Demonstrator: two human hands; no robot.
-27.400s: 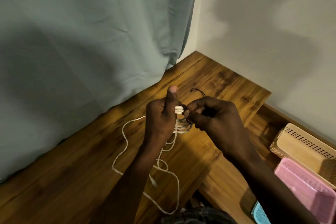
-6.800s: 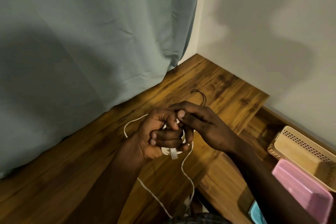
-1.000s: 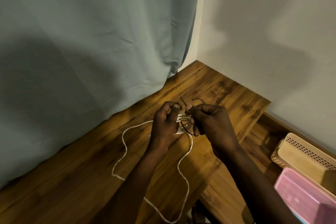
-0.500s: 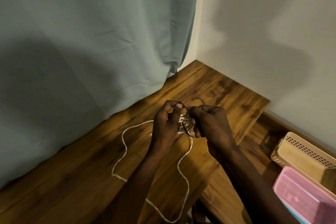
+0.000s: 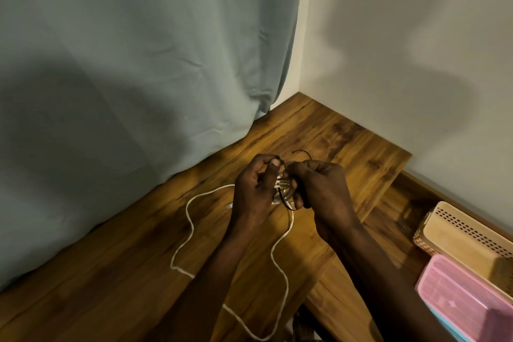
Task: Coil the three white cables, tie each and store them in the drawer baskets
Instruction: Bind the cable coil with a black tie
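A small coil of white cable (image 5: 283, 188) is held between both hands above the wooden desk (image 5: 347, 147). My left hand (image 5: 255, 189) grips the coil from the left. My right hand (image 5: 322, 189) pinches a thin black tie (image 5: 301, 151) that wraps around the coil, one end curling up behind the fingers. A long loose white cable (image 5: 188, 219) runs from under my hands in loops across the desk to the near edge. The tie's knot is hidden by my fingers.
A grey-green curtain (image 5: 138, 78) hangs on the left down to the desk. At the right, below the desk top, stand a beige perforated basket (image 5: 466, 233) and a pink basket (image 5: 458, 302), with a light blue one just showing under it.
The hands have stayed at the same spot over the last second, with my fingers shifting slightly on the black tie. The loose cable lies where it did.
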